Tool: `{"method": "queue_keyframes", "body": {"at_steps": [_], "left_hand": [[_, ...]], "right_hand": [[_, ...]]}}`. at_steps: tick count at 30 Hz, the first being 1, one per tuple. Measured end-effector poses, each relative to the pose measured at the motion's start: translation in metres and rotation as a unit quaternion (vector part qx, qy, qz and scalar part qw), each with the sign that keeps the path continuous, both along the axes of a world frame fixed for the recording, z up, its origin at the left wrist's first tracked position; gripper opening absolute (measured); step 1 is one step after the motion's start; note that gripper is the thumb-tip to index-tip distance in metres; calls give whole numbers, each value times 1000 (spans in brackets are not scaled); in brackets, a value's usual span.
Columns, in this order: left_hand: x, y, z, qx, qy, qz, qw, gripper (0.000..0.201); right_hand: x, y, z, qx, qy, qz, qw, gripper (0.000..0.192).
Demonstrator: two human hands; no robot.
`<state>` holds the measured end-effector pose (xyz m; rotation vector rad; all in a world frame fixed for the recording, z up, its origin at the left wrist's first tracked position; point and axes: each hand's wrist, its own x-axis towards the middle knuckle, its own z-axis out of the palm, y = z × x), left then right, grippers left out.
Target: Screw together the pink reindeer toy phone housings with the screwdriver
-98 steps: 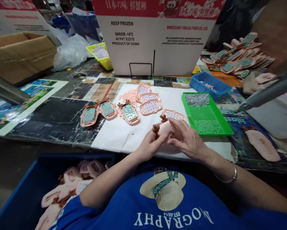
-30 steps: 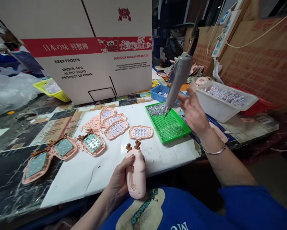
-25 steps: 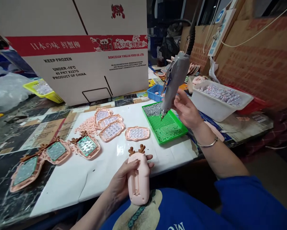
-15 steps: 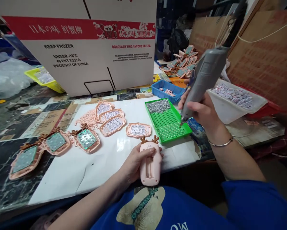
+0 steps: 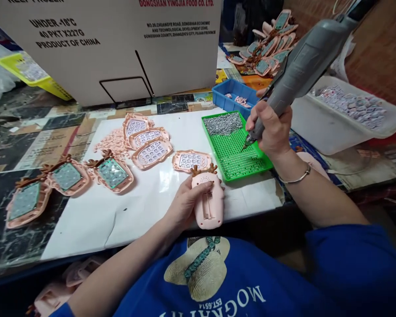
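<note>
My left hand (image 5: pixel 183 199) is closed around a pink toy phone (image 5: pixel 209 211) with brown antlers. Its back faces up, showing an uncovered battery slot, and my thumb lies across it. In my right hand (image 5: pixel 273 127) is a grey electric screwdriver (image 5: pixel 303 64), tilted with its tip down over a green perforated tray (image 5: pixel 222 152). Small silver screws (image 5: pixel 224 123) are heaped at the tray's far end, and some sit in its holes. Whether the tip touches a screw I cannot tell. Just beyond the toy lies a pink shell half with a keypad (image 5: pixel 191 161).
Several pink shells with green circuit boards (image 5: pixel 113 172) lie at left. Stacked keypad shells (image 5: pixel 152 152) are beside loose pink pieces (image 5: pixel 110 143). Behind stand a large carton (image 5: pixel 181 66) and a blue bin (image 5: pixel 217 94). A white tub (image 5: pixel 316 119) of small parts stands right.
The view has tipped downward, so the table sits higher in the picture. The screwdriver leans over further, and its tip has moved toward the tray's middle. My left hand keeps the toy phone.
</note>
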<state>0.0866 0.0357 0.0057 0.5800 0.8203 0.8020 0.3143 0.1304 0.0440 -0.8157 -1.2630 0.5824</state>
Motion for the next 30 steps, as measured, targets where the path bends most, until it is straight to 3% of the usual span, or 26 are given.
{"method": "queue_keyframes", "body": {"at_steps": [5,10,14,20,25,30], "left_hand": [[-1,1,-2,-8,-6,1,1000,49],[-2,1,-2,-13,-19,-9,1000,44],[-2,1,-1,-8,-25,-12,1000,43],[-2,2,-2,-5,-22,-13,1000,43],[-2,2,-2,-5,-11,-7,1000,44],[-1,2,-1,-10,-3,-2,1000,46]], "right_hand": [[-17,3,-6,-14,-17,-16,1000,45],[-9,5,-8,-34,-17,-43,998,44],[-4,6,-12,-46,1,-15,999,43],[-18,1,-7,-53,27,-49,997,49],[-40,-7,-3,-77,17,-19,997,54],[-52,-6,-10,-72,10,18,997,51]]}}
